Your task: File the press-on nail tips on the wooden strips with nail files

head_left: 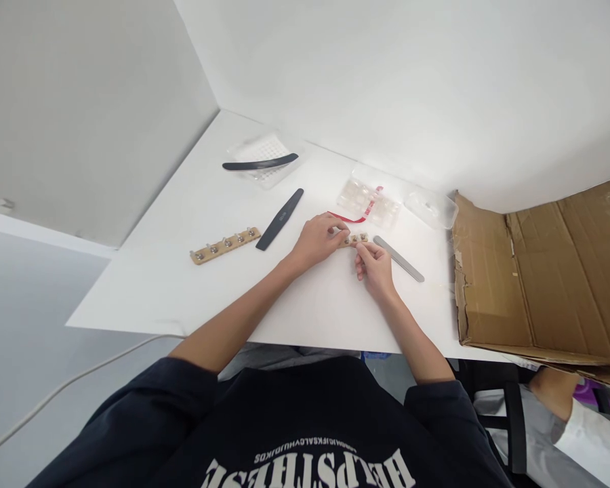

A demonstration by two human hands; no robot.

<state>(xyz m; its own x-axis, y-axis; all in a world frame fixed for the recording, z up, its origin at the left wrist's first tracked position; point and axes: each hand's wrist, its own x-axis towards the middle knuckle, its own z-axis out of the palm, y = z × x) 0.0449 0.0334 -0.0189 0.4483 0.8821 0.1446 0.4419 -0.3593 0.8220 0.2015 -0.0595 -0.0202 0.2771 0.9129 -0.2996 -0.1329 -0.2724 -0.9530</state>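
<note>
My left hand (318,238) and my right hand (375,268) meet over a short wooden strip with small studs (356,238) on the white table (183,285). Both hands have their fingers curled and pinched on the strip, the left at its left end, the right at its front edge. A red band (353,217) lies just behind the strip. A grey nail file (399,258) lies right of my right hand.
A second studded wooden strip (225,245) lies at the left, a black nail file (280,218) beside it, another black file (260,163) on a clear tray (264,154). Clear packets (370,201) and a box (431,207) sit behind. A cardboard sheet (543,271) stands at right. Another person's arm (564,400) shows bottom right.
</note>
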